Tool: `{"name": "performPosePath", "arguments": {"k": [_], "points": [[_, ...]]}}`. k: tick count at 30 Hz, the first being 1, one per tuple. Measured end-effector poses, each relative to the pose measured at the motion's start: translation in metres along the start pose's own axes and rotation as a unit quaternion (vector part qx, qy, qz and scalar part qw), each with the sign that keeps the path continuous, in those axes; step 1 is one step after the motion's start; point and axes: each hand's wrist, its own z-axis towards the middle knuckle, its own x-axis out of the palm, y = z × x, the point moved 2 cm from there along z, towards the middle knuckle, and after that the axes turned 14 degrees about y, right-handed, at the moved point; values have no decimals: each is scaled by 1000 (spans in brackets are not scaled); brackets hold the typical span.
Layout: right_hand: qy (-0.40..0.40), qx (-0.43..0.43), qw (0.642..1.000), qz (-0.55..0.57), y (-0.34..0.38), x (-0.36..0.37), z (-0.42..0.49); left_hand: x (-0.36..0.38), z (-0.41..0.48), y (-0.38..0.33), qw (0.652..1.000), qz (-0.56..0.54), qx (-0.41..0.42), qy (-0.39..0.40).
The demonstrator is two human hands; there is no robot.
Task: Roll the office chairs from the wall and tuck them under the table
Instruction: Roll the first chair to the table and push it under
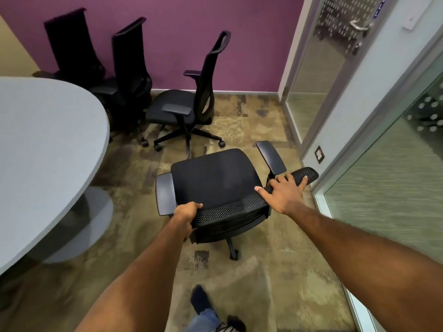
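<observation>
Chair (215,178) in black stands on the patterned carpet (263,130), just right of the table (48,144), seen from above and behind: a rounded square seat of smooth fabric, two flat padded armrests with rounded ends, and a curved backrest top of perforated mesh plastic. Left hand (188,213) is clamped around the left end of that mesh top, fingers curled over the edge. Right hand (284,192) lies on the right end of the same backrest with fingers spread and flat over the mesh, pressing down rather than closed around it. One black leg with a wheel shows below the seat.

Table is pale grey, matte and smooth, with a rounded edge, and rests on a broad round grey base; the chair in hand sits clear of its edge, not under it.

Beyond the table's far end, against the purple wall (191,32), stand three more black chairs. Nearest of them is a side-on chair (189,101) with a tall thin mesh back, flat armrests and a star base on wheels. Two high-backed chairs (115,75) stand close together behind it, nearer the table.

Far right of the table runs a frosted glass partition (388,192) in a metal frame, with a dotted pattern near its top
</observation>
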Motion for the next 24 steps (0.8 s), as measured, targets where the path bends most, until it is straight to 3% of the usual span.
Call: {"name": "performPosePath", "arguments": {"k": [12, 24], "points": [[-25, -47, 998, -42, 33, 48, -98, -45, -89, 107, 999, -53, 5, -10], [-26, -36, 998, -48, 90, 112, -211, -118, -169, 198, 996, -79, 22, -25]]}}
